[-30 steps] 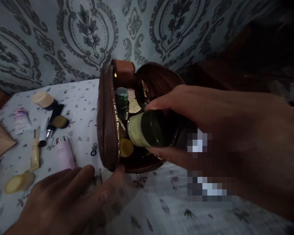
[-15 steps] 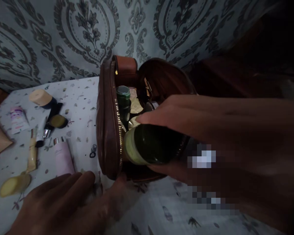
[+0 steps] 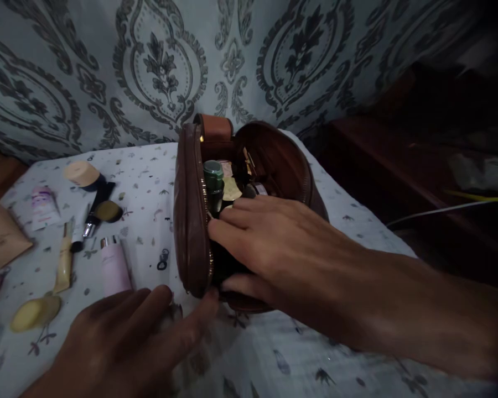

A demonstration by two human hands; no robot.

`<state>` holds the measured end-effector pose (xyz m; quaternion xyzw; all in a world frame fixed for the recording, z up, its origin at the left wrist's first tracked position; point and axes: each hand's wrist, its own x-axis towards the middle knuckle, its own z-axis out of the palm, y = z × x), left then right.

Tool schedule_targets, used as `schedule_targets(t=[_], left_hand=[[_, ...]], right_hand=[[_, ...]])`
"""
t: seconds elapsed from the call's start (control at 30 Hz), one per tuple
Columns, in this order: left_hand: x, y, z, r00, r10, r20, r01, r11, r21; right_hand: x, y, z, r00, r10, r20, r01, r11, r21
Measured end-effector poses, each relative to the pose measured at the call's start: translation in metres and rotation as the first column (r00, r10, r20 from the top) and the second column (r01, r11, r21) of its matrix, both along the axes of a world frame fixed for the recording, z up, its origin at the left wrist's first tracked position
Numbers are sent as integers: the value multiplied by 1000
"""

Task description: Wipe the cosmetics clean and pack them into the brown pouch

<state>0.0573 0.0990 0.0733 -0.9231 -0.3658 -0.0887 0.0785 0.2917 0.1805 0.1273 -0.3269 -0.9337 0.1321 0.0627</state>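
A brown cosmetic bag point(image 3: 188, 221) stands unzipped, its flap folded back to the right. Inside it I see a green-capped bottle point(image 3: 213, 174), a pale gold round item point(image 3: 231, 189) and other items partly covered. My right hand point(image 3: 265, 235) reaches down into the front of the bag, fingers bent and thumb below, around a green jar that the hand and shadow now hide. My left hand point(image 3: 124, 337) is low in front of the bag, its thumb stretched out to the bag's lower front corner and its fingers apart from the thumb, with nothing visible in it.
On the patterned cloth to the left lie a pink tube point(image 3: 115, 265), a yellow tube point(image 3: 64, 262), a black tube point(image 3: 102, 202), a beige-capped bottle point(image 3: 83, 174), a yellow sponge point(image 3: 33, 312) and a tan pouch point(image 3: 4, 232). A patterned curtain point(image 3: 232, 66) hangs behind the bag.
My right hand has lowered the green jar into the bag and turned palm down; the jar has dropped out of sight. My left hand stays almost where it was.
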Motion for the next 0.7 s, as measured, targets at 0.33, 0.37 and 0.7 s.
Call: schedule_targets(t=[0.33,0.37,0.7], left_hand=[[1,6,4,999,-39,-11,40,999,20],[1,6,4,999,-43,-12,44,999,31],[7,4,5,999,-21,45,15,989,144]], right_hand=[[2,-1,-1,1000,21,2,-21,999,25],[4,-1,2,999,21,-24,-21,1000,7],[-4,42,14,944,-244,-224,275,954,117]])
